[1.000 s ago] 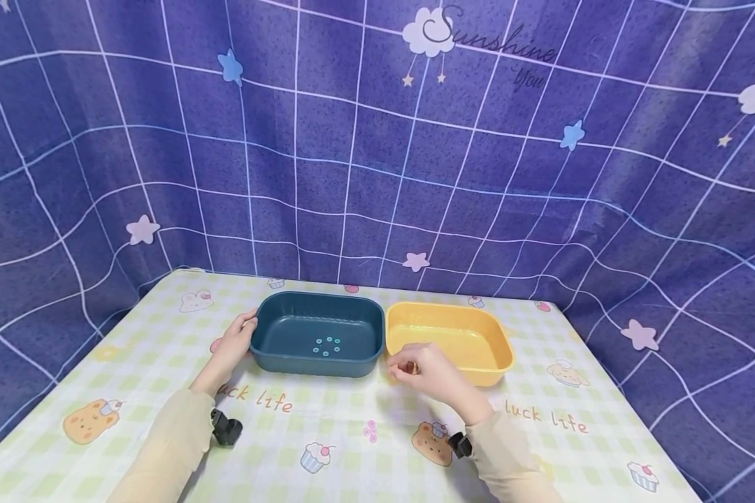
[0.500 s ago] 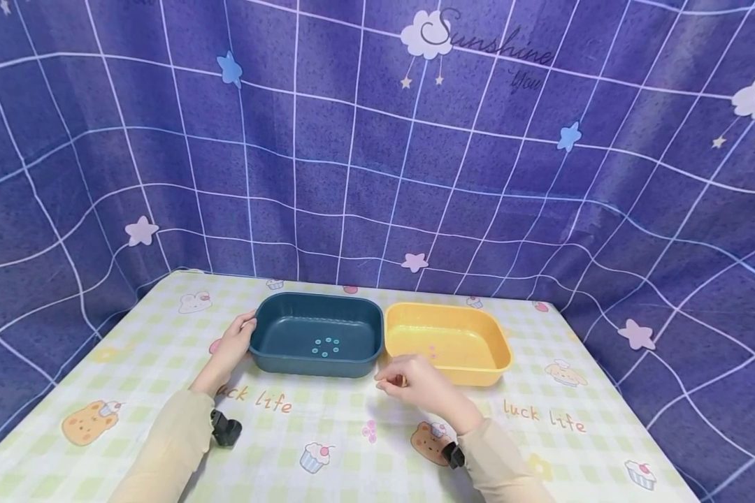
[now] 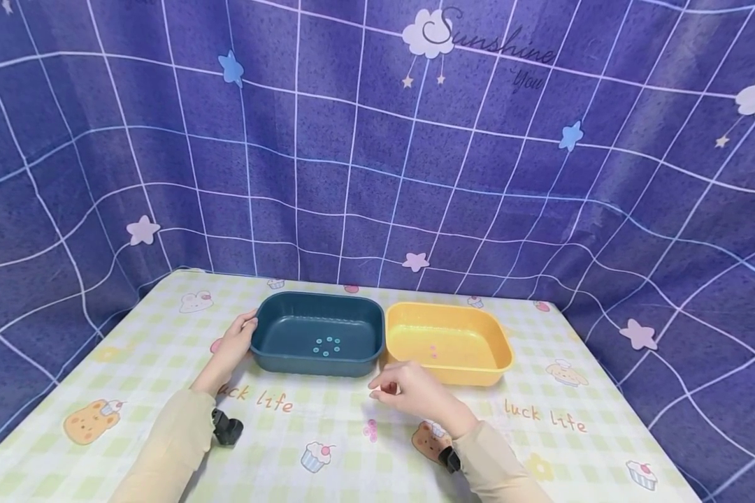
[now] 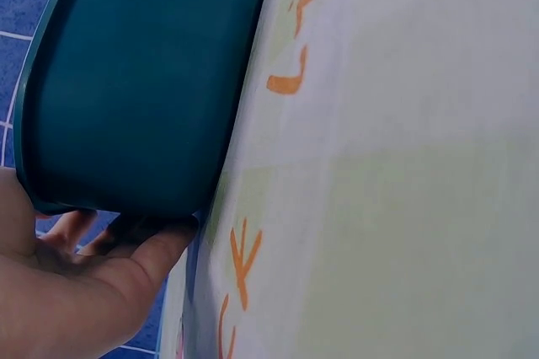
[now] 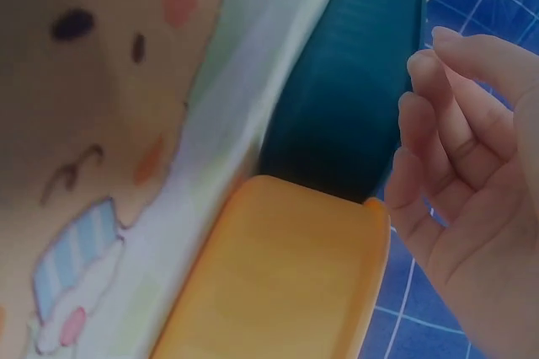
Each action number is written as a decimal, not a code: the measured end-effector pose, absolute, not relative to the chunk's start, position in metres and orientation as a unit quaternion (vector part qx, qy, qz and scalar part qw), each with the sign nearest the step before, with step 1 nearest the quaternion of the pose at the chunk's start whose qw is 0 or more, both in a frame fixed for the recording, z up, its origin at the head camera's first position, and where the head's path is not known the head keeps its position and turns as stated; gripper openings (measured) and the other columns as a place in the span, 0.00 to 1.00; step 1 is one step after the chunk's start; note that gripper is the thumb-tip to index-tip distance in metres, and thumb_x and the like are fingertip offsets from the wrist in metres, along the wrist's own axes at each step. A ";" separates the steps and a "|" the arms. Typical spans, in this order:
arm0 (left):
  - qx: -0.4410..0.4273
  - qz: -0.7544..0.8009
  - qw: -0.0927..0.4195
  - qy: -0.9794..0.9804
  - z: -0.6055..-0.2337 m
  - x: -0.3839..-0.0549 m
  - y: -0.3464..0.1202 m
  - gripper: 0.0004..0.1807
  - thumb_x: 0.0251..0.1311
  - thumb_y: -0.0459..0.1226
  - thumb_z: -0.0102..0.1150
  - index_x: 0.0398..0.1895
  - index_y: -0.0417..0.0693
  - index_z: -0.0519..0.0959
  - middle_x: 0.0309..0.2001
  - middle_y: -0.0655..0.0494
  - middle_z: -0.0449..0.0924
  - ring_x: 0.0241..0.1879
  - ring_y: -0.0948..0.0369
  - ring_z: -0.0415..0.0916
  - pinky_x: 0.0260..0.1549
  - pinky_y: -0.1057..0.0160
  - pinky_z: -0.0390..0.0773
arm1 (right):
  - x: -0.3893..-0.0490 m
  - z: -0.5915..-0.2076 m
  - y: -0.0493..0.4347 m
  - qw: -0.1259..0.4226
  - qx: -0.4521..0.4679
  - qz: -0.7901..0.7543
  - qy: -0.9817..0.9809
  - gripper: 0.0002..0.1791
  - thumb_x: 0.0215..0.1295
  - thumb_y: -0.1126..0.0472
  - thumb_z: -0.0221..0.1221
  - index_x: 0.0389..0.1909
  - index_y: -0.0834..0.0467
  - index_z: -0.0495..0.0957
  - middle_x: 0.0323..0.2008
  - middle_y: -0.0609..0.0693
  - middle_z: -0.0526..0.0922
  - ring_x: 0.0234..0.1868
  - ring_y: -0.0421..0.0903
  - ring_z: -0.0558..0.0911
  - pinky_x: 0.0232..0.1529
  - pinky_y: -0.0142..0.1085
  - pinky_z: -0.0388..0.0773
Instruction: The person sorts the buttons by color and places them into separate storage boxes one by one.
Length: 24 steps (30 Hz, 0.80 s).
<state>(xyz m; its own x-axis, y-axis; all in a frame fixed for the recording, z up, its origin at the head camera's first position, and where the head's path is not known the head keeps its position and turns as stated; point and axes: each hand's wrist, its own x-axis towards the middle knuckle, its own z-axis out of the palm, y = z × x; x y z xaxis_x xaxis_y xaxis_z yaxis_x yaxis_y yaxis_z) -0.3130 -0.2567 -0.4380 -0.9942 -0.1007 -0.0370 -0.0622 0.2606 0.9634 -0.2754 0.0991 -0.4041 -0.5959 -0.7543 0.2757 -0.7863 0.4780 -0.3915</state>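
My left hand (image 3: 229,347) rests against the left end of a dark teal plastic bin (image 3: 317,367). In the left wrist view its thumb (image 4: 168,249) touches the end wall low down, while other fingers lie partly hidden behind. Several small turquoise button-like discs (image 3: 329,339) lie in that bin. Just in front of the bins, my right hand (image 3: 418,391) hovers over the cloth with loosely bent fingers, nothing seen between them. Small pink round button-like pieces (image 3: 370,430) lie clustered on the cloth below it. Two pink pieces (image 3: 433,351) sit inside the yellow bin (image 3: 478,375).
The two bins stand side by side near the back of the table. A checked cloth (image 3: 258,454) printed with bears, cupcakes and lettering covers the table. Behind it hangs a purple-blue curtain (image 3: 327,175) with white grid lines.
My right hand has moved left and toward me, from the yellow bin's front rim to over the cloth near the pink pieces. The pink pieces in the yellow bin have come into view. My left hand stays put.
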 end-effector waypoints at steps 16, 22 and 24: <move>0.049 -0.610 0.012 -0.790 -0.438 -0.313 -0.257 0.30 0.74 0.47 0.26 0.74 0.45 0.46 0.73 0.38 0.44 0.69 0.41 0.51 0.61 0.41 0.65 | -0.276 -0.416 0.096 0.024 0.474 0.241 -0.847 0.07 0.60 0.62 0.62 0.36 0.59 0.85 0.29 0.44 0.83 0.25 0.28 0.72 0.27 0.17 0.70; 0.053 -0.611 0.012 -0.790 -0.438 -0.313 -0.256 0.29 0.74 0.47 0.26 0.74 0.45 0.46 0.73 0.38 0.45 0.69 0.41 0.51 0.61 0.42 0.65 | -0.276 -0.417 0.096 0.007 0.471 0.238 -0.849 0.06 0.59 0.62 0.62 0.36 0.59 0.85 0.27 0.44 0.82 0.25 0.28 0.71 0.28 0.17 0.70; 0.053 -0.611 0.012 -0.790 -0.438 -0.313 -0.256 0.29 0.74 0.47 0.26 0.74 0.46 0.46 0.73 0.38 0.45 0.69 0.42 0.51 0.61 0.42 0.65 | -0.276 -0.418 0.096 0.003 0.471 0.238 -0.849 0.06 0.59 0.63 0.62 0.35 0.59 0.85 0.26 0.43 0.81 0.24 0.28 0.71 0.28 0.18 0.71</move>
